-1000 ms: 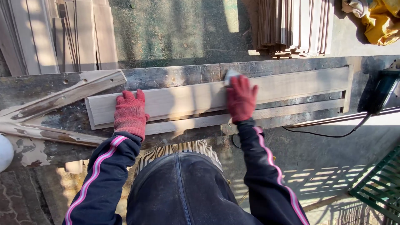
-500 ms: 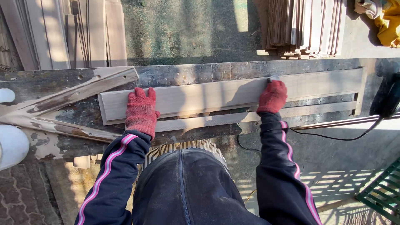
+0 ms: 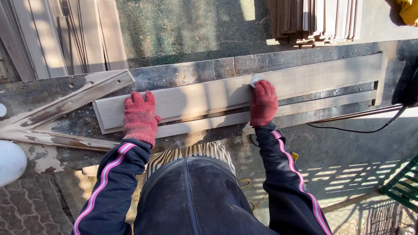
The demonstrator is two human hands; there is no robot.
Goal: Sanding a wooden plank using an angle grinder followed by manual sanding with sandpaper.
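A: Two hands, both in red knit gloves. Right hand (image 3: 263, 102) first: fingers curled down over a small pale sanding pad (image 3: 255, 79), only its grey corner pokes out past the fingertips.

B: Pad sits where?

A: Pressed on the long pale wooden board (image 3: 209, 96), near its middle, by the far edge. Board lies flat and lengthwise on the dark worn workbench top (image 3: 191, 74).

B: Left hand?

A: Left hand (image 3: 139, 117) flat, fingers straight and spread, palm down on the board near its left end. Gripping nothing, just pressing.

B: Around it?

A: Thin wooden batten (image 3: 305, 106) just nearside of the board, running parallel. Peeling white-painted wooden strip (image 3: 74, 98) angled at the bench's left end. Black cable (image 3: 348, 129) trailing off the right. Stacks of pale planks (image 3: 65, 39) on the ground far left, bundle of slats (image 3: 318, 19) far right. Sleeves are dark with pink stripes.
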